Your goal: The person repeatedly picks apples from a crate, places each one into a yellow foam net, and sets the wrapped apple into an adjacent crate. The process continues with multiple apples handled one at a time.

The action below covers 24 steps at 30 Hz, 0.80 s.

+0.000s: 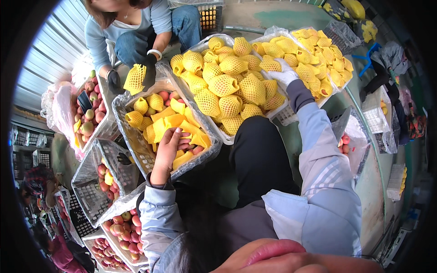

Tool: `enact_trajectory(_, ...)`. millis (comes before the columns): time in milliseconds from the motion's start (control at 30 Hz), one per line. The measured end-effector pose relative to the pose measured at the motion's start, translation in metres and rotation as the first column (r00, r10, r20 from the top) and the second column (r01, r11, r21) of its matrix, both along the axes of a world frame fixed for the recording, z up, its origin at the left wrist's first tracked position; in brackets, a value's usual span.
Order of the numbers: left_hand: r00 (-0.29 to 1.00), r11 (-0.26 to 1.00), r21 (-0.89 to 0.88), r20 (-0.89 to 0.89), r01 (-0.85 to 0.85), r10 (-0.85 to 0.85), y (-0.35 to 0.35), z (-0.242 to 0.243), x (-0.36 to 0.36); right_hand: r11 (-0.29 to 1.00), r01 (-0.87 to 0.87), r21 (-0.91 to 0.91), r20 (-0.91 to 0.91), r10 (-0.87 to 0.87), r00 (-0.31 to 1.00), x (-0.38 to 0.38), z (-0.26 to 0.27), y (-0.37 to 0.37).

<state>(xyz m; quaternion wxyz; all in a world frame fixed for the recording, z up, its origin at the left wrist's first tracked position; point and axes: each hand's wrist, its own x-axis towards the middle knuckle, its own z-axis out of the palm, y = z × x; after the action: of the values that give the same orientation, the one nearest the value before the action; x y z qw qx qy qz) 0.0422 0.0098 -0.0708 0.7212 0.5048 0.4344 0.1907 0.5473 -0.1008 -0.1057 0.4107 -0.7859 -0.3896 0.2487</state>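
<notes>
My left hand [171,145], bare, hovers over a plastic-lined crate [143,160] with its fingers slightly apart and no object visible in it. Flat yellow foam net sleeves [167,124] lie under the fingertips, over loose apples [198,149]. At the far end of that crate sit several sleeved apples [140,105]. In a white glove, my right hand [286,72] reaches out over the neighbouring crates, its fingers around a foam-sleeved apple [269,64]. Sleeved apples [223,85] fill the white crate [227,138] before my knee.
Opposite me, a person's black-gloved hand [149,72] holds a yellow foam sleeve [135,79]. A dark phone-like slab [84,101] lies on apples in the left crate. More apple crates [124,232] stand at lower left. Other people [389,65] work at the far right and left.
</notes>
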Motion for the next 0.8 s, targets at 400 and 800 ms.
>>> enact_trajectory(400,0.999,0.995,0.093,-0.017,0.030,-0.029,0.010,-0.013,0.007,0.880,-0.145,-0.452,0.037,0.180,0.983,0.029,-0.030,0.029)
enact_trajectory(800,0.999,0.982,0.187,0.044,-0.032,0.024,0.017,-0.009,-0.006,0.951,-0.181,-0.252,-0.079,0.166,0.983,0.023,-0.009,0.028)
